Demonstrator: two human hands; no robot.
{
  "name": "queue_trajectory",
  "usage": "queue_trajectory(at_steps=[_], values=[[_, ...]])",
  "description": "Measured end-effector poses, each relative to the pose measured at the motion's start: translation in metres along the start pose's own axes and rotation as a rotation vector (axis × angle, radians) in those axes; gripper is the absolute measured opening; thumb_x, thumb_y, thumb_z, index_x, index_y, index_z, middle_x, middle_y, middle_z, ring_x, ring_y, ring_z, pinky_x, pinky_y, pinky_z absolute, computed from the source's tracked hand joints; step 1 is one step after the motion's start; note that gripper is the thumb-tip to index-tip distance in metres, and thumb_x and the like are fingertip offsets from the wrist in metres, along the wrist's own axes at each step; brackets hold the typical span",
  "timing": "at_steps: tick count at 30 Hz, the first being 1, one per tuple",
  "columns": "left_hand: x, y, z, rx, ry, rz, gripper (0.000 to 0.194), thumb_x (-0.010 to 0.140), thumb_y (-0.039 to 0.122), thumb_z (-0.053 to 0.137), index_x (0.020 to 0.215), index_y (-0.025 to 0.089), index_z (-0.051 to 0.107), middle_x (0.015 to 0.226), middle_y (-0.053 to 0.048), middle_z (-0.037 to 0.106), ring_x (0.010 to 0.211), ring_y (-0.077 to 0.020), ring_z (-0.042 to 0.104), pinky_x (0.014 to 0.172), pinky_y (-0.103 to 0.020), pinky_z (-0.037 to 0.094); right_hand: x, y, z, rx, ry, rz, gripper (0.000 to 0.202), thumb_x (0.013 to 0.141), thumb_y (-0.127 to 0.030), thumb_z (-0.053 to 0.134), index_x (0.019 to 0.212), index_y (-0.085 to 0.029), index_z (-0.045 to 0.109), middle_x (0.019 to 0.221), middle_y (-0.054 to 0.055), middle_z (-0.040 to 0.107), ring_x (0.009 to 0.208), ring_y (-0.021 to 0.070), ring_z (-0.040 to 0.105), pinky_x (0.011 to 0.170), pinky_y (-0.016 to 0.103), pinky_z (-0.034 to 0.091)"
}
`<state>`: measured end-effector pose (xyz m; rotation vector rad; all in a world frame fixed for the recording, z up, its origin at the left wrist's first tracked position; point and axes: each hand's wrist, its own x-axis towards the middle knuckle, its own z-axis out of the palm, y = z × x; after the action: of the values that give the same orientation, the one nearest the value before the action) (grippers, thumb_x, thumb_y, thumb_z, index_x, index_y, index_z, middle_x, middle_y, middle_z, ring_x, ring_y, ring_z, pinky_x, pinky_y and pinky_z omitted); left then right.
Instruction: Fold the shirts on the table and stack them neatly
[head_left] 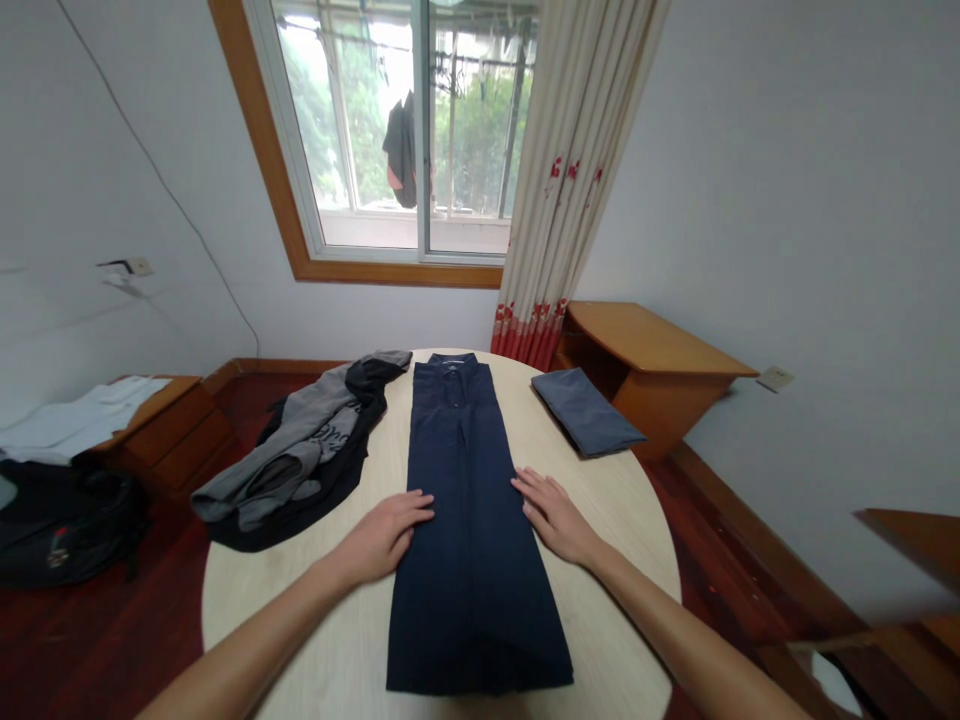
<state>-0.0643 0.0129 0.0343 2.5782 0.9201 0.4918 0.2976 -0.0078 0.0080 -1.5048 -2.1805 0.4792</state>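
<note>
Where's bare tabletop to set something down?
Table: a patch right of the dark trousers, between the folded garment and right hand. Also beside the trousers' lower end, both sides, and a strip between trousers and grey-and-black clothes. Crowded: centre, under the trousers, with the left hand at their edge; far left, under the clothes.

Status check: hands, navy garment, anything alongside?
Left hand and right hand open, at opposite edges. Navy garment laid out on table. Grey clothing left, folded cloth right.
</note>
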Motion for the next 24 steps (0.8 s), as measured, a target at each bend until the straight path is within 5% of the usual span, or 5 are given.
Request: queue_trajectory(at_steps=[5,10,16,19,24], values=[[0.008,-0.037,-0.006,0.062,-0.026,-0.017,0.051,0.080,0.002,0.045,0.122,0.020,0.067,0.141,-0.007,0.061,0.135,-0.0223,0.051,0.116,-0.047,0.038,0.018,0.018,0.000,0.013,0.063,-0.078,0.047,0.096,-0.026,0.040,0.140,-0.028,0.058,0.155,0.009,0.044,0.144,0.0274,0.039,0.119,0.058,0.027],[-0.004,-0.031,0.003,-0.031,-0.119,0.114,0.045,0.081,0.012,0.055,0.123,0.025,0.066,0.143,-0.006,0.058,0.138,-0.0260,0.048,0.118,-0.053,0.033,0.006,0.011,-0.001,0.109,-0.016,-0.211,0.035,0.095,-0.030,0.050,0.123,-0.030,0.071,0.153,0.009,0.046,0.145,0.0315,0.036,0.117,0.063,0.025],[-0.017,-0.017,0.011,-0.102,-0.129,0.107,0.040,0.089,0.011,0.047,0.116,0.026,0.071,0.136,-0.004,0.065,0.137,-0.0235,0.049,0.119,-0.050,0.034,-0.009,-0.002,-0.005,0.207,-0.079,-0.181,0.024,0.095,-0.034,0.055,0.094,-0.027,0.078,0.135,0.011,0.064,0.138,0.0328,0.046,0.117,0.066,0.021],[-0.027,0.004,-0.006,-0.204,-0.163,0.125,0.040,0.089,0.010,0.047,0.116,0.026,0.073,0.124,-0.003,0.072,0.129,-0.0219,0.058,0.114,-0.043,0.041,-0.022,-0.019,-0.019,0.292,-0.150,-0.171,0.024,0.095,-0.038,0.057,0.091,-0.026,0.077,0.124,0.011,0.070,0.131,0.0312,0.054,0.117,0.063,0.022],[-0.014,0.028,-0.057,-0.506,-0.255,0.117,0.028,0.093,0.018,0.054,0.107,0.024,0.077,0.103,-0.003,0.079,0.095,-0.0194,0.074,0.087,-0.028,0.056,-0.013,-0.048,-0.064,0.606,-0.405,-0.208,0.028,0.092,-0.043,0.061,0.092,-0.019,0.076,0.098,0.011,0.076,0.099,0.0239,0.070,0.094,0.041,0.051]])
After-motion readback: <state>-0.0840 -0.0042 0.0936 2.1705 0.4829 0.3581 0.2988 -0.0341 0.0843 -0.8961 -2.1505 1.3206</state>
